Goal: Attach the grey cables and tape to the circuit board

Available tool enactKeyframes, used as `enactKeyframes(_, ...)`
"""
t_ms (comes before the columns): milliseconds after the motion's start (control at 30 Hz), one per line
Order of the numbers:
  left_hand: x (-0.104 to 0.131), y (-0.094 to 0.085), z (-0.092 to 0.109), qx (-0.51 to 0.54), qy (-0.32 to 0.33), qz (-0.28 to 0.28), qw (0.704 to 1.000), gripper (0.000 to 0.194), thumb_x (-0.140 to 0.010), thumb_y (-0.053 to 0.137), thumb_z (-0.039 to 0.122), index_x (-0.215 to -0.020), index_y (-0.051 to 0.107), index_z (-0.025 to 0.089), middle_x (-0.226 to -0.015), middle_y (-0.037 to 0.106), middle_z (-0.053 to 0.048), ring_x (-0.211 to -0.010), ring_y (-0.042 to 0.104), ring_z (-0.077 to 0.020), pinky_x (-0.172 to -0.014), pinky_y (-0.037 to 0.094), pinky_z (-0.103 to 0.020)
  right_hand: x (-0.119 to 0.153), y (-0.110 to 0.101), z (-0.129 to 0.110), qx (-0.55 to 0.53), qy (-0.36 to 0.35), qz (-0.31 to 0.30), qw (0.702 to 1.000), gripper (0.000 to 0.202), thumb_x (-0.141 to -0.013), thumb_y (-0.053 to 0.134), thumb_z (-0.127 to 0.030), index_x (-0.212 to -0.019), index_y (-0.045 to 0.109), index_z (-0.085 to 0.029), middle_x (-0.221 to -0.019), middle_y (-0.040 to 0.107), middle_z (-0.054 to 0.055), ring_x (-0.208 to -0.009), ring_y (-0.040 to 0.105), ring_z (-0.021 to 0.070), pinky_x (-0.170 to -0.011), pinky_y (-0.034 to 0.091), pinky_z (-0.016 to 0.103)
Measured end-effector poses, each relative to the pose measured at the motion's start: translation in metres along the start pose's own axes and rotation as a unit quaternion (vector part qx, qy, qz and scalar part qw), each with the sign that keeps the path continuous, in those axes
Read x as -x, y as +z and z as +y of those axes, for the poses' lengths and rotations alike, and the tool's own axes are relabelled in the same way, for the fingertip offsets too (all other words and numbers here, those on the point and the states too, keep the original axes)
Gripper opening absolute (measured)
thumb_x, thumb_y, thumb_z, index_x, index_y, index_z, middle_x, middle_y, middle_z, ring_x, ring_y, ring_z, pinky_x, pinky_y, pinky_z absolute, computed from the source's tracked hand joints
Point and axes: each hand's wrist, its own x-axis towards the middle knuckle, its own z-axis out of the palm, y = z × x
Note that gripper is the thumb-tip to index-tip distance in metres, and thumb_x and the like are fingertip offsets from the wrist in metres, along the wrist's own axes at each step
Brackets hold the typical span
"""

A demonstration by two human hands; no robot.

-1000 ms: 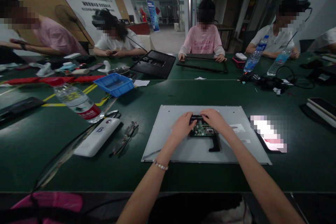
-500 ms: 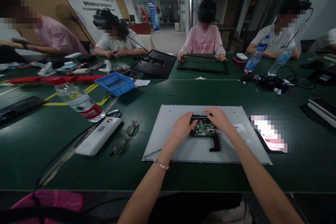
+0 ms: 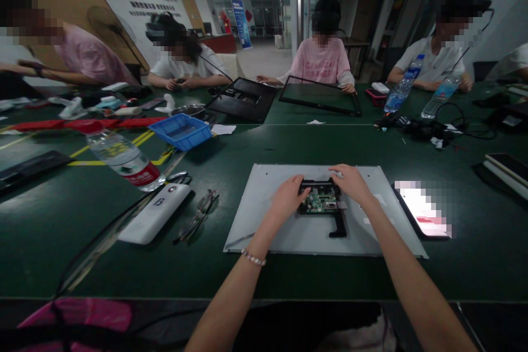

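While the left hand (image 3: 287, 193) pinches the board (image 3: 318, 203) by its left edge, the right hand (image 3: 351, 182) curls at the upper right corner, whether pinching anything I cannot tell; the board lies on the grey panel (image 3: 305, 235).

The person's left hand (image 3: 287, 193) and right hand (image 3: 348, 181) are bare, with slender fingers. Around the left wrist sits a bracelet (image 3: 253, 257) of small round beads, strung in a single row; most look whitish or pale pink, with some darker ones between, though they are too small to tell apart one by one. Both the left forearm (image 3: 233, 297) and the right forearm (image 3: 412, 275) are slim and uncovered. Below the near edge of the tabletop (image 3: 165, 280), black cloth (image 3: 307, 330) shows between the arms, apparently clothing; toward its right lies a paler, greyish patch (image 3: 365, 339), its pattern blurred in shadow.
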Motion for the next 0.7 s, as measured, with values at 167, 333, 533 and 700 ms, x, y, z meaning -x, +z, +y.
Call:
enactKeyframes(167,-0.0002,-0.0004,0.0008,-0.004,-0.006,-0.007,1.0,0.036,-0.092,0.046,0.034,-0.122,0.047,0.015,-0.117,0.059,-0.012,-0.107,0.056,-0.0239,-0.091,0.043,-0.032,0.0002,0.002,-0.0013,-0.003,-0.011,-0.018,1.0,0.026,-0.084,0.052,-0.025,-0.104,0.066,-0.018,-0.106,0.067,0.008,-0.099,0.06,0.0199,-0.092,0.042,0.033)
enactKeyframes(333,-0.0003,0.0004,0.0009,-0.002,-0.013,-0.015,1.0,0.036,-0.092,0.046,0.034,-0.123,0.046,0.016,-0.121,0.058,-0.01,-0.11,0.055,-0.0226,-0.094,0.041,-0.031,0.0006,0.0066,-0.0024,-0.003,-0.024,-0.052,0.998,0.023,-0.082,0.054,-0.023,-0.099,0.068,-0.019,-0.1,0.069,0.006,-0.095,0.061,0.0197,-0.089,0.044,0.032)
enactKeyframes(533,-0.0006,-0.0001,0.0017,0.001,-0.013,-0.016,1.0,0.038,-0.092,0.045,0.035,-0.125,0.045,0.015,-0.123,0.057,-0.01,-0.112,0.054,-0.0225,-0.096,0.041,-0.031,-0.0003,0.0064,-0.0035,-0.008,-0.022,-0.051,0.998,0.021,-0.082,0.052,-0.021,-0.096,0.069,-0.02,-0.097,0.069,0.005,-0.091,0.062,0.0189,-0.087,0.045,0.031)
enactKeyframes(700,0.0001,-0.0022,0.0032,0.0,-0.016,-0.021,1.0,0.038,-0.092,0.044,0.035,-0.125,0.045,0.016,-0.123,0.057,-0.01,-0.112,0.054,-0.0225,-0.096,0.04,-0.031,-0.0018,0.0066,-0.0044,-0.024,-0.028,0.016,0.999,0.028,-0.084,0.051,-0.024,-0.109,0.063,-0.018,-0.11,0.064,0.008,-0.101,0.057,0.0186,-0.093,0.042,0.032)
